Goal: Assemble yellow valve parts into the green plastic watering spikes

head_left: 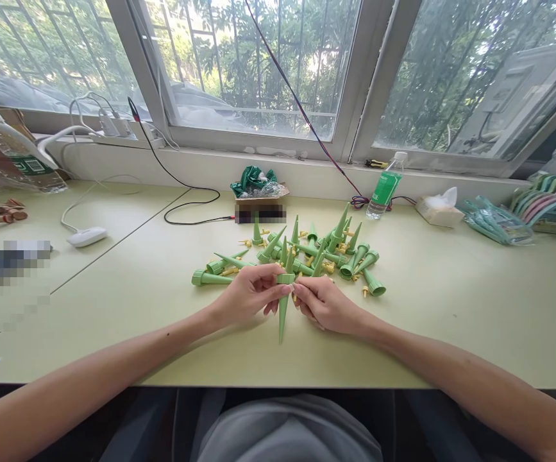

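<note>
My left hand [244, 296] grips a green plastic watering spike [283, 316] by its wide collar, with the tip pointing down towards me. Close against that collar, my right hand [331, 305] is closed in a pinch. A bit of a small yellow valve [295, 297] shows at its fingertips; the rest is covered by the fingers. Just beyond both hands lies a loose heap of more green spikes [339, 232], some standing on their collars and others on their sides. Small yellow valves [328, 266] are scattered among them.
At the back stand a small box with green wrapping [257, 186], a water bottle [386, 186] and a tissue pack [438, 208]. Hangers [549, 202] lie far right. A white mouse-like device [87, 237] and cables are on the left. The table edge [278, 385] runs before me.
</note>
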A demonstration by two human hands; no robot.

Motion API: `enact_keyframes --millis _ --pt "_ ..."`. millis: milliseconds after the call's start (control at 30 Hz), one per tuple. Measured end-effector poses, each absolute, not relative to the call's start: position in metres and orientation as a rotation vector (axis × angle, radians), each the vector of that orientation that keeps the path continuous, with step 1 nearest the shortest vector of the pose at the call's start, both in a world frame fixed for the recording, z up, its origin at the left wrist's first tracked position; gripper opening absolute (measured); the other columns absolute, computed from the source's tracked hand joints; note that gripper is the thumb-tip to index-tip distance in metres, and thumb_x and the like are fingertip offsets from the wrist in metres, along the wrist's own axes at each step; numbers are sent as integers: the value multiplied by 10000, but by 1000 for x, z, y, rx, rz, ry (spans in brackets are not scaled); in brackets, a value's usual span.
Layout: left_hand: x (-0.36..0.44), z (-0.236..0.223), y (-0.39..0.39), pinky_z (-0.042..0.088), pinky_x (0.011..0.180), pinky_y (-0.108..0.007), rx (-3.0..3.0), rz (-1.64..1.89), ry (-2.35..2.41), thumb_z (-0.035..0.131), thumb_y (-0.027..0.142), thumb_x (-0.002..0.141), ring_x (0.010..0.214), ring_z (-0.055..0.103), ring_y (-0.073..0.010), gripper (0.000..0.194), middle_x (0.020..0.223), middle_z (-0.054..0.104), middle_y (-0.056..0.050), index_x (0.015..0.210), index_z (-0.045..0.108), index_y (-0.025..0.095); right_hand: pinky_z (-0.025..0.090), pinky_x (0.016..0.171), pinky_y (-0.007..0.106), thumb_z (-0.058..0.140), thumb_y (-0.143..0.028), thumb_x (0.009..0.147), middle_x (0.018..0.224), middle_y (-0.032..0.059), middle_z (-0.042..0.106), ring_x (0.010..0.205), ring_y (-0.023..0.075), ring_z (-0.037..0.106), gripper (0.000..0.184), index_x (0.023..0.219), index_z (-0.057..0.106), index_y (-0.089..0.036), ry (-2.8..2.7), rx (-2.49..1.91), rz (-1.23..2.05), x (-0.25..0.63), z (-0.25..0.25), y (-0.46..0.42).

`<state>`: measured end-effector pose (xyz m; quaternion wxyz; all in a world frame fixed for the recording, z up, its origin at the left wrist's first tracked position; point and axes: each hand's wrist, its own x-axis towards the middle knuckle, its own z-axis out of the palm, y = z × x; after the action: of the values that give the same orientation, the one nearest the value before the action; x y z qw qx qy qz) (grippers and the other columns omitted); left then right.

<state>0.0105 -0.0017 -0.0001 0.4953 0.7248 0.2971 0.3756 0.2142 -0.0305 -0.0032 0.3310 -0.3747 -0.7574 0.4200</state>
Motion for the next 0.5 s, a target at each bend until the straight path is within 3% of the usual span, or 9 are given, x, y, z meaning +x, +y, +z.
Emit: enact_keyframes --millis 200,500 --pt "11 -1 0 452 413 -200 1753 943 703 715 360 870 410 559 -91 257 556 483 75 921 597 137 308 356 182 444 -523 1018 430 -105 398 311 62 371 415 749 462 -208 -1817 -921 1384 214 -5 -31" --pt "13 5 2 469 445 -209 1700 900 673 697 407 888 436 582 -104 289 540 549 51 878 598 136 311 356 166 509 -533 994 509 -92 444 344 46 404 418 755 489 -190 -1700 -862 1505 214 0 -29"
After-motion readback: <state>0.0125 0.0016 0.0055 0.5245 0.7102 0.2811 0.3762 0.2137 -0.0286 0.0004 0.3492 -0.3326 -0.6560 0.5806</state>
